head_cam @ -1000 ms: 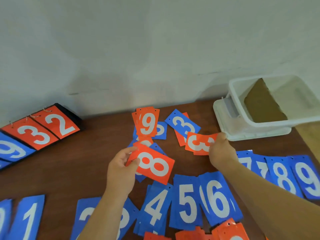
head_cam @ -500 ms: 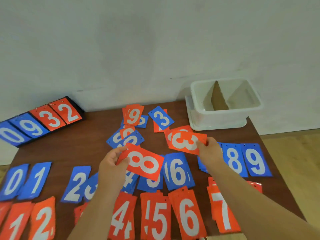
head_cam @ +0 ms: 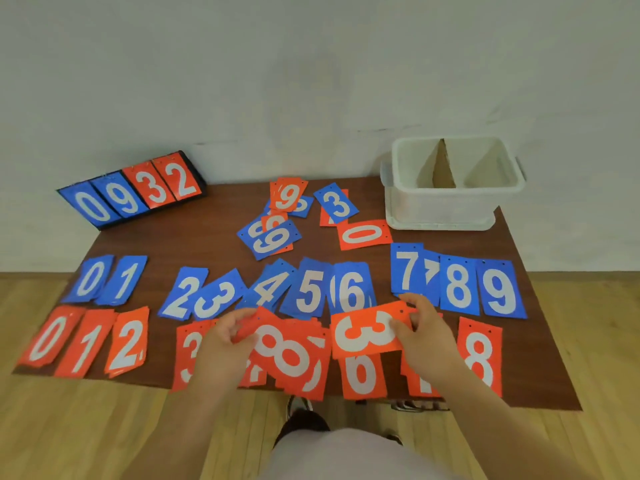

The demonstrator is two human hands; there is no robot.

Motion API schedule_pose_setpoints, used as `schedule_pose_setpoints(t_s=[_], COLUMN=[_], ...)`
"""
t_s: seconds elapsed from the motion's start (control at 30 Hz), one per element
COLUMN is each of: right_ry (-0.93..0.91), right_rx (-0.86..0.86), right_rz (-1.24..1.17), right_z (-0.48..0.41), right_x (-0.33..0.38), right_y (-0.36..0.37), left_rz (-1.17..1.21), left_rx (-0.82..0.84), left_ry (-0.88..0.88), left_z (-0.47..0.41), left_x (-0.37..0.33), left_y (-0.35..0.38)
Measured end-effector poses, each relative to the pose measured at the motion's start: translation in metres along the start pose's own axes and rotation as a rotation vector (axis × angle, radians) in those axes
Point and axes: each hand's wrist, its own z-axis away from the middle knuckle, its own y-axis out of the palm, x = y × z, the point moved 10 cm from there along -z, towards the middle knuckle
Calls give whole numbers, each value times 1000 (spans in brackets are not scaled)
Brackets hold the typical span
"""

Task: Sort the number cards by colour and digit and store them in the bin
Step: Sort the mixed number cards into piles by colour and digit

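My left hand (head_cam: 227,336) holds a red 8 card (head_cam: 284,353) over the front row of red cards. My right hand (head_cam: 427,332) grips a red 3 card (head_cam: 365,332) by its right edge, above the red 6 pile (head_cam: 362,375). A row of blue cards runs from 0 (head_cam: 91,278) to 9 (head_cam: 500,292); in front of it lies a red row with 0 (head_cam: 46,337), 1, 2 and a red 8 pile (head_cam: 481,355) at the right. Unsorted cards lie behind: a red 9 (head_cam: 287,195), a blue 3 (head_cam: 337,204), a red 0 (head_cam: 365,234). The white bin (head_cam: 446,206) stands at the back right.
A flip scoreboard (head_cam: 135,192) reading 0 9 3 2 leans against the wall at the back left. The bin has cardboard dividers (head_cam: 438,168) inside. The brown table (head_cam: 194,244) ends close in front of me, with wooden floor (head_cam: 69,427) and my shoe below.
Both hands have pulled back toward me from the unsorted heap, carrying the red 8 and red 3 down over the front red row. The camera has tilted down and back.
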Motion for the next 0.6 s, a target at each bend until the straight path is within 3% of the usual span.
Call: schedule_pose_setpoints(t_s=[0.33, 0.6], right_ry=[-102, -117], right_rx=[157, 298], right_rz=[135, 250], right_z=[-16, -12], right_x=[57, 99], right_y=[121, 270], left_rz=[71, 151], left_rx=[-85, -201], left_ry=[-64, -161], left_z=[-19, -51], left_x=[65, 150], left_y=[-117, -275])
